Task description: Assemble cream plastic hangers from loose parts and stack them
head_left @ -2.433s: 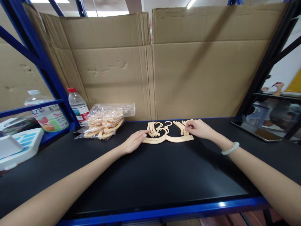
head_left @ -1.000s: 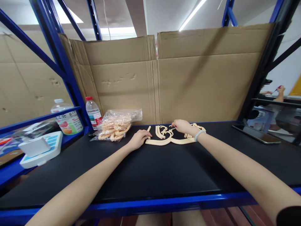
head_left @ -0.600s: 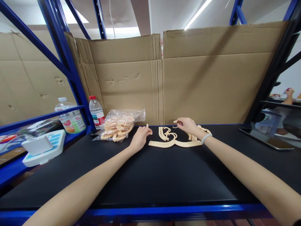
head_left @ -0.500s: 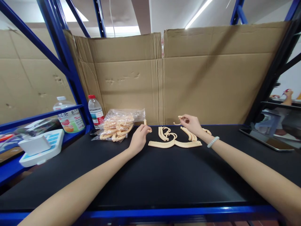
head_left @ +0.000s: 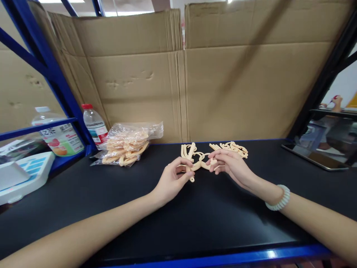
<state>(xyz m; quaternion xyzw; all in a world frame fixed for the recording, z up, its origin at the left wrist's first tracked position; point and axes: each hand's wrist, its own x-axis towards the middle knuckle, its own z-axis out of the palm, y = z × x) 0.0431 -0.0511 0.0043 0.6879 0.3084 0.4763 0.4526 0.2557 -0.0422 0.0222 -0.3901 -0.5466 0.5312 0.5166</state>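
Note:
My left hand pinches a cream hanger arm, a slim strip with a hole at its lower end. It is held tilted above the black tabletop. Beside it, my right hand is closed with thumb and fingers on a small cream hanger hook, mostly hidden by the fingers. Two curved hanger arms lie end to end behind and between my hands. Farther back are loose hooks and strips on the left, and a heap of cream hanger parts on the right.
A clear bag of cream parts lies at the back left, near a red-capped bottle. A larger bottle and white device stand farther left. At right lies a dark tablet. Cardboard walls the back.
Both hands have come closer together and toward me, bringing the hanger arm and the hook near each other over the table. The camera view has tilted down and shifted.

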